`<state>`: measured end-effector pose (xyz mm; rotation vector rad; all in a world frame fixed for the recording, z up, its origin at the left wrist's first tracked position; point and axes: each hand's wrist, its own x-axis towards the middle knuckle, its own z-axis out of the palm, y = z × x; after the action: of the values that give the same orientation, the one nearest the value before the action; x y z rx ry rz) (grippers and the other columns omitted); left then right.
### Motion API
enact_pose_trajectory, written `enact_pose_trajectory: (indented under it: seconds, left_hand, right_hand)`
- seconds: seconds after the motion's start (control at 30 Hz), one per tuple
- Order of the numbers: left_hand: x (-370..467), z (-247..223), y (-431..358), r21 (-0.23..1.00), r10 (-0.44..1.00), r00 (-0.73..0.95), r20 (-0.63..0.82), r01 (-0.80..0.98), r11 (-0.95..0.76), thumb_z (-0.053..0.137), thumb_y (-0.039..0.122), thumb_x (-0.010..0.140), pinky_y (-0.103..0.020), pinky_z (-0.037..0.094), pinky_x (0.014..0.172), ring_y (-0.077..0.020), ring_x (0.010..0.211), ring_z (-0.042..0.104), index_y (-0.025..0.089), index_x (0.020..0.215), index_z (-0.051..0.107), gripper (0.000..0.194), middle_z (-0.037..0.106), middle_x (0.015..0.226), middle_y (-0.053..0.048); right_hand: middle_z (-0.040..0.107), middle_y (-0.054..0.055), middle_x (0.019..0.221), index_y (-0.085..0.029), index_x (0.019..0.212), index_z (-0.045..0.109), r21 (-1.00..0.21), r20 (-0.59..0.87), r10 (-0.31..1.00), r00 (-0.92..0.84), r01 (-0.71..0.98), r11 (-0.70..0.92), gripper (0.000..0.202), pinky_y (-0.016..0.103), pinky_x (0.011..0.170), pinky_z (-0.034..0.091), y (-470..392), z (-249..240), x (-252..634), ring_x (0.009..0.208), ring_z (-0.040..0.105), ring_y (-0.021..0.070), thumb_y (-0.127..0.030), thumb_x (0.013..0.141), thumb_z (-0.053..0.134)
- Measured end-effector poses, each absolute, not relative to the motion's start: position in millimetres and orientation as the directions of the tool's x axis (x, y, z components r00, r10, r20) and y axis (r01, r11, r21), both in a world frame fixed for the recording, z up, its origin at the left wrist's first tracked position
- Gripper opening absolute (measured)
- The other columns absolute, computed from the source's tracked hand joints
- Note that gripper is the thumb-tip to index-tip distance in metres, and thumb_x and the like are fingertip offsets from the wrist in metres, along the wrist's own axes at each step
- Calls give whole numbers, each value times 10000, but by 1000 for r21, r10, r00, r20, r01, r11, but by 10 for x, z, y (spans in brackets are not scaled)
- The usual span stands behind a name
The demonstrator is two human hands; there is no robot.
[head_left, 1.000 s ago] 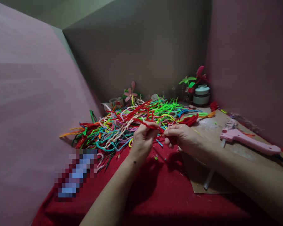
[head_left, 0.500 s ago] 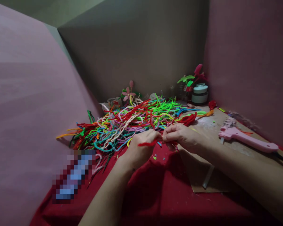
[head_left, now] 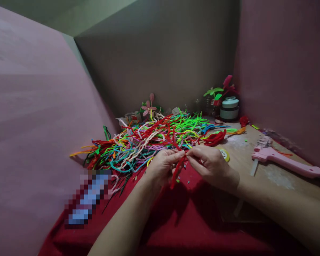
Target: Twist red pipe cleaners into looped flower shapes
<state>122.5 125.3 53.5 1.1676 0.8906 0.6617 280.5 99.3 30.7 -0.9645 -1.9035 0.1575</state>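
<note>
My left hand (head_left: 164, 165) pinches a red pipe cleaner (head_left: 177, 172) between thumb and fingers; one fuzzy length hangs below the grip. Close against it, my right hand (head_left: 209, 165) has its thumb and forefinger closed on the same red piece at the point where the two hands meet. The exact twist or joint there is covered by fingertips. Just behind both hands spreads a big heap of colourful pipe cleaners (head_left: 146, 137) in red, green, teal, pink and cream. A looped red bundle (head_left: 215, 138) lies at the heap's right end.
On the brown board (head_left: 240, 145) at the right rest a pink glue gun (head_left: 290, 163) and a yellow round piece (head_left: 225, 155). Farther back stand a lidded jar (head_left: 229, 108) and a pink pipe-cleaner flower (head_left: 148, 107). Red cloth (head_left: 165, 227) covers the table; a blurred-out blue item (head_left: 89, 199) lies left.
The red piece has turned from lying sideways across my left hand to hanging downward. My right hand has shifted slightly down and right, uncovering the yellow round piece. The view has shifted a little.
</note>
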Motion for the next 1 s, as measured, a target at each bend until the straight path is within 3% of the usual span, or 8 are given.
enact_pose_trajectory:
  seconds: [0.13, 0.2, 0.3, 0.43, 0.6, 0.7, 0.83, 1.0]
  left_hand:
    - [1228, 564, 1211, 941, 924, 259, 282, 113, -319, 634, 318, 711, -181, 375, 495, -77, 534, 478, 163, 719, 574, 166, 527, 627, 9]
    - [1218, 583, 1193, 804, 814, 302, 495, 196, -562, 623, 254, 725, -213, 413, 642, -114, 703, 520, 182, 796, 634, 102, 551, 772, -23]
    - [1203, 601, 1176, 629, 687, 401, 606, 287, -723, 592, 208, 748, -233, 403, 704, -136, 786, 513, 195, 818, 665, 102, 525, 850, -42]
    - [1205, 606, 1172, 648, 715, 387, 582, 310, -696, 589, 228, 749, -229, 383, 700, -128, 762, 487, 173, 699, 612, 78, 509, 779, -21]
    - [1221, 613, 1173, 923, 881, 451, 141, 263, -282, 549, 328, 760, -196, 288, 503, -67, 511, 317, 153, 595, 455, 258, 367, 560, 42]
    - [1203, 618, 1192, 951, 886, 455, 87, 227, -209, 556, 333, 750, -183, 265, 490, -57, 514, 300, 150, 638, 449, 239, 374, 583, 47]
    - [1159, 624, 1244, 936, 912, 395, 113, 266, -232, 544, 353, 756, -178, 257, 488, -51, 505, 291, 151, 646, 444, 251, 377, 571, 59]
    - [1166, 597, 1276, 867, 913, 329, 241, 350, -355, 535, 320, 761, -188, 299, 525, -65, 536, 346, 151, 652, 475, 210, 412, 588, 48]
  right_hand:
    - [542, 0, 566, -177, 622, 528, -863, 450, 881, -146, 182, 471, 189, 243, 544, 365, 1018, 380, 2807, 548, 486, 116, -224, 793, 465]
    - [544, -4, 554, -172, 616, 526, -928, 359, 916, -182, 41, 371, 178, 241, 546, 380, 1025, 417, 2816, 539, 492, 112, -234, 779, 487]
    - [538, -9, 532, -169, 620, 531, -945, 319, 920, -227, 1, 327, 165, 238, 536, 379, 1019, 441, 2828, 517, 483, 105, -243, 766, 508]
    - [534, 4, 551, -170, 615, 534, -858, 435, 877, -204, 202, 472, 198, 242, 531, 357, 974, 407, 2812, 525, 473, 106, -249, 790, 484]
    - [520, 23, 576, -164, 614, 536, -516, 682, 701, -208, 541, 663, 169, 261, 554, 318, 927, 329, 2770, 547, 443, 112, -178, 770, 472]
    - [546, 21, 584, -162, 648, 561, -650, 584, 785, -209, 459, 606, 187, 253, 554, 341, 961, 329, 2766, 551, 473, 113, -213, 796, 458]
    - [605, 27, 605, -148, 687, 590, -930, 301, 911, -283, 126, 346, 199, 248, 553, 403, 1043, 375, 2783, 555, 528, 119, -310, 770, 512]
    - [600, 20, 544, -142, 640, 582, -980, 177, 955, -240, 51, 195, 204, 235, 505, 416, 1082, 372, 2782, 486, 518, 102, -320, 735, 552]
